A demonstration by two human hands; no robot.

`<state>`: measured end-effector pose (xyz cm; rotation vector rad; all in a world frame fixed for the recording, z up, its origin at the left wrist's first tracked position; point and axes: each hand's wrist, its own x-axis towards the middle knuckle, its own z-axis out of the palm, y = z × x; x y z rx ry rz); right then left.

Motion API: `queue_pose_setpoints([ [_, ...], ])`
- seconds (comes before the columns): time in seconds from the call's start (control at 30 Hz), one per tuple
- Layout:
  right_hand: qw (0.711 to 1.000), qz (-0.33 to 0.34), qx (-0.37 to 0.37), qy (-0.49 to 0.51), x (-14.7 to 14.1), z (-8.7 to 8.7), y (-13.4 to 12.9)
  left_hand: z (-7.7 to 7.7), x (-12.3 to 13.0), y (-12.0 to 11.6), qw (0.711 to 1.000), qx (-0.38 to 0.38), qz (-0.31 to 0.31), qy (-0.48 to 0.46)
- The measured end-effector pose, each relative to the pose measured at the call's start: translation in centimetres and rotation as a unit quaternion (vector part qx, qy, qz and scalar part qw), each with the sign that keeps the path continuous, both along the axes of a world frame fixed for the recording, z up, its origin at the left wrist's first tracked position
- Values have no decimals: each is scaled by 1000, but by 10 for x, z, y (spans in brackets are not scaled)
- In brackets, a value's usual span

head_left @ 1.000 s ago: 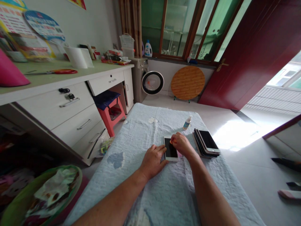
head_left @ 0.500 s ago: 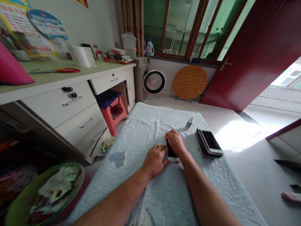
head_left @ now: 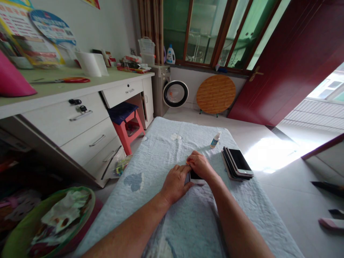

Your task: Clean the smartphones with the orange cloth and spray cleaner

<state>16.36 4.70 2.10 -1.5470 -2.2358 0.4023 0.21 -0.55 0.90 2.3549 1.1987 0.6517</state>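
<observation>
- My left hand (head_left: 174,182) lies at nine o'clock of the white phone (head_left: 195,176), fingers spread along its edge, thumb by the near corner. If that hold slackened, I think the phone could skid on the soft quilted cover (head_left: 166,143).
- The phone lies flat, screen up, slightly past my twelve o'clock, its far part hidden under my right hand (head_left: 200,165).
- My right fingers are pinched narrow on a small orange thing (head_left: 188,162), at eleven o'clock on the phone; I can't tell what it is. Grit trapped beneath it might scratch the glass.
- Toward the phone's three o'clock sits a stack of devices (head_left: 239,160), edges out of line; a bump from my forearm might slide the top one off.
- At its one o'clock stands a spray bottle (head_left: 214,141); the soft footing could let a knock topple it.
- My count, near to far: two hands, one phone, one orange thing, one stack (too overlapped to number), one bottle, one red stool (head_left: 124,138), one washing machine (head_left: 158,96), one round tabletop (head_left: 215,94).
</observation>
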Motion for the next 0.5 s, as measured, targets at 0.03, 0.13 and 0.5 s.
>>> queue_pose_setpoints([
  [0.03, 1000, -7, 8, -5, -1, -1, 0, 0, 0, 0, 1000, 5, -2, 1],
  [0.13, 999, -25, 36, -22, -4, -6, 3, 0, -1, 0, 1000, 15, -7, 3],
  [0.5, 994, -70, 62, -56, -4, -16, 17, -2, 0, 1, 1000, 17, -10, 10],
])
